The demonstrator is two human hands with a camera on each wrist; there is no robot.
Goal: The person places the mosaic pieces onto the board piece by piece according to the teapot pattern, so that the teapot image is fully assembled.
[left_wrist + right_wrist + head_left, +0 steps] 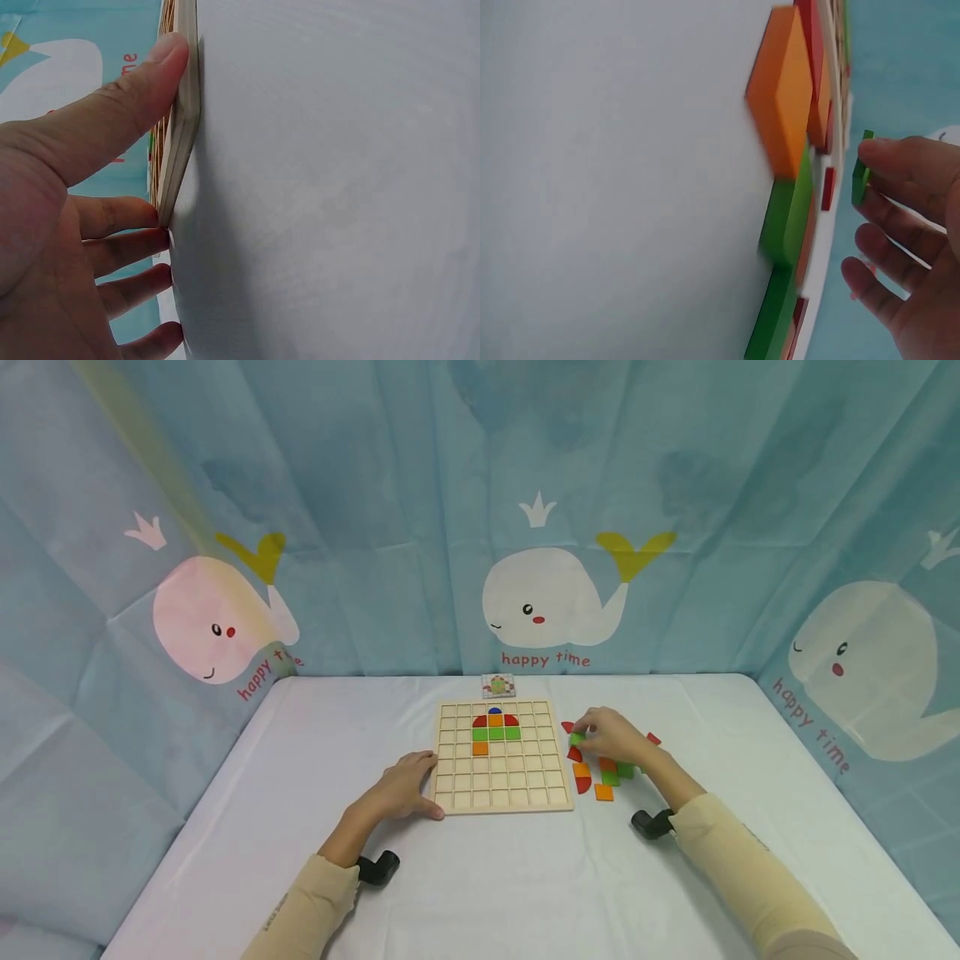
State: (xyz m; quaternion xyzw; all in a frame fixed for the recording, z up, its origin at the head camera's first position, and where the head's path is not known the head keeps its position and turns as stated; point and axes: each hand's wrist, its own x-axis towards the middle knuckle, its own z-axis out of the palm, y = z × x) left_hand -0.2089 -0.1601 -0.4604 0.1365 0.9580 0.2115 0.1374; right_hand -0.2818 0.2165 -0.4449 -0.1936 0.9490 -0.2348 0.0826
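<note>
A pale wooden grid board (510, 781) lies on the white table. In its upper part are a blue piece (495, 711), red quarter-round pieces (512, 721), orange squares (480, 748) and a row of green squares (497, 734). My left hand (405, 787) touches the board's near left corner with fingers spread, the thumb (169, 60) along its edge. To the right of the board, my right hand (611, 735) pinches a green tile (862, 169) between thumb and fingers; the right wrist view shows it raised off the table.
Loose tiles lie right of the board: orange squares (603, 792), green squares (611, 778), and red pieces (582, 785), some under the right forearm. A small picture card (498, 686) sits behind the board. A whale-printed curtain (375, 527) surrounds the table's far side.
</note>
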